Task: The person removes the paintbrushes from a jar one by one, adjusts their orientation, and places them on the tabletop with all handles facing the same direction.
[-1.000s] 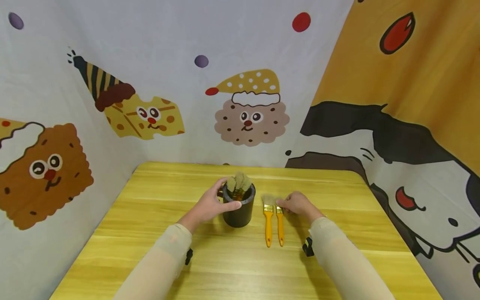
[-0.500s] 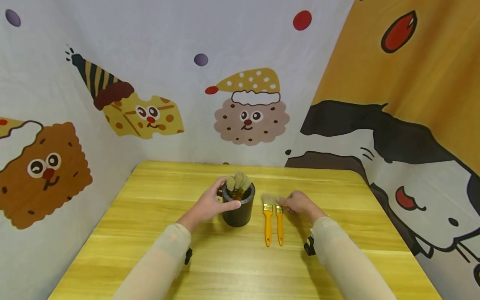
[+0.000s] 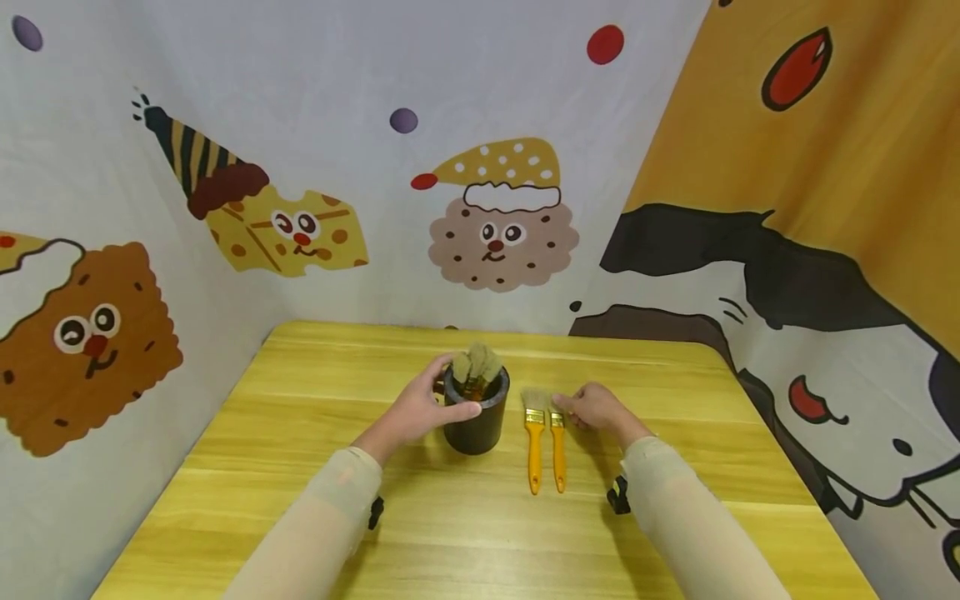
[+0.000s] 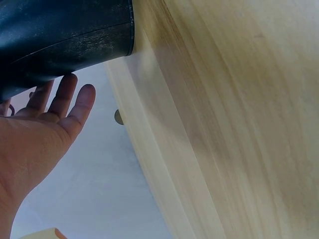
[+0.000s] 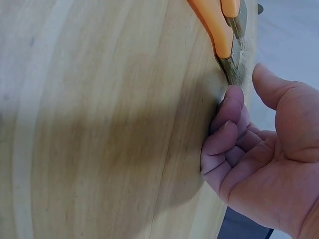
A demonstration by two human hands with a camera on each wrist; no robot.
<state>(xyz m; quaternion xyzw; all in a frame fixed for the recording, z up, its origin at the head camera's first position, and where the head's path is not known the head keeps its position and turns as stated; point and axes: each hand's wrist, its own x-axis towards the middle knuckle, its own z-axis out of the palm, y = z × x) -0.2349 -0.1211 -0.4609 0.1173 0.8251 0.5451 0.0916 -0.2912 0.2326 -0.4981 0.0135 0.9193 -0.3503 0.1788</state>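
Observation:
A dark cylindrical cup (image 3: 474, 433) stands on the table, with several paintbrushes (image 3: 480, 367) in it, bristles up. My left hand (image 3: 415, 410) holds the cup from its left side, thumb across the front near the rim; the left wrist view has the fingers against its wall. Two paintbrushes with yellow-orange handles lie side by side right of the cup, bristles away from me. My right hand (image 3: 598, 408) is at the bristles of the narrower, right-hand paintbrush (image 3: 558, 458), thumb and forefinger on either side of them. The other paintbrush (image 3: 534, 454) lies untouched just left of it.
The light wood table (image 3: 450, 542) reaches back to a cloth wall (image 3: 337, 167) printed with cartoon figures, which also encloses both sides. A black wrist device (image 3: 618, 494) sits under the right sleeve.
Both hands, the cup and the paintbrushes stay practically where they were; only the head view shifts slightly.

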